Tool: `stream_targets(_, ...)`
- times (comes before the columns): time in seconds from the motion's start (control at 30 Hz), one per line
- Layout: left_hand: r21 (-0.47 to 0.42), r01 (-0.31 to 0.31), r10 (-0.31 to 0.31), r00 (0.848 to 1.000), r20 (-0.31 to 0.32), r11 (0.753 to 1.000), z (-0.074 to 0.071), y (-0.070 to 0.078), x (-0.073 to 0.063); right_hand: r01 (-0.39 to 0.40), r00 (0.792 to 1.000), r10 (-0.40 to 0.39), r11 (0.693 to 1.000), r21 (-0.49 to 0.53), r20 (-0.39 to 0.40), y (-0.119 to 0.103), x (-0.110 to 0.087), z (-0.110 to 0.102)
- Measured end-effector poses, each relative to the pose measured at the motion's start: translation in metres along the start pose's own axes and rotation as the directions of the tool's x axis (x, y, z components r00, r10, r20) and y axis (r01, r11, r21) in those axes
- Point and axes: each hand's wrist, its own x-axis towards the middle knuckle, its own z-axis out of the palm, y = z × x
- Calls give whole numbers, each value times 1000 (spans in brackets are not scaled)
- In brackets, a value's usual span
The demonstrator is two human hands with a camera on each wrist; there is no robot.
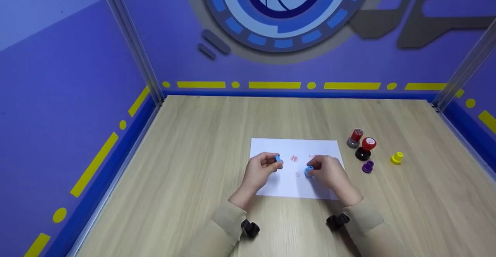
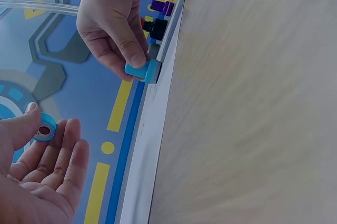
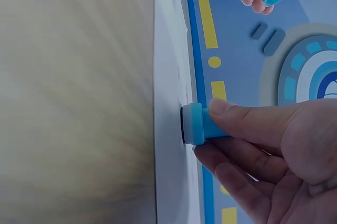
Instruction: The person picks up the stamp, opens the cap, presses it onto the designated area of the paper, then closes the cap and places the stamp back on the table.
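Observation:
In the head view my right hand [image 1: 330, 173] pinches a light blue stamp [image 1: 308, 171] over the sheet of white paper [image 1: 273, 187]. The right wrist view has this stamp [image 3: 197, 124] upright, its dark-edged face right at the paper, with thumb and fingers round its handle. Off to the left, my left hand [image 1: 259, 171] holds a small blue cap [image 1: 277, 159] between thumb and fingers, raised above the paper. Its hollow side shows in the left wrist view, where the other fingers lie loosely spread. A red printed mark [image 1: 294, 158] and a fainter one [image 1: 297, 175] lie between the hands.
Right of the paper stand a red and grey stamp [image 1: 353, 139], a red and black stamp [image 1: 364, 151], a purple stamp-like piece [image 1: 368, 166] and a yellow one [image 1: 396, 158]. The wooden table [image 1: 186, 171] has printed blue panels behind and at its sides.

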Motion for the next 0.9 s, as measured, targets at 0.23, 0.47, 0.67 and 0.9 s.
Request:
stream_targets(0.23,-9,2,-2,1000,4,1000,2,-3,0,-35,999,34,999,14,13,0,-2,0)
stream_targets(0.47,-10,3,-3,1000,2,1000,1,-2,0,-64,998,64,998,2,19,-4,-3,-1)
stream_targets(0.67,-7,4,-4,1000,4,1000,-1,-2,2,-88,996,88,996,-11,26,-6,-2,-1)
stream_targets(0.9,3,-4,4,1000,7,1000,-2,-3,3,-92,995,92,996,-10,25,-5,-2,0)
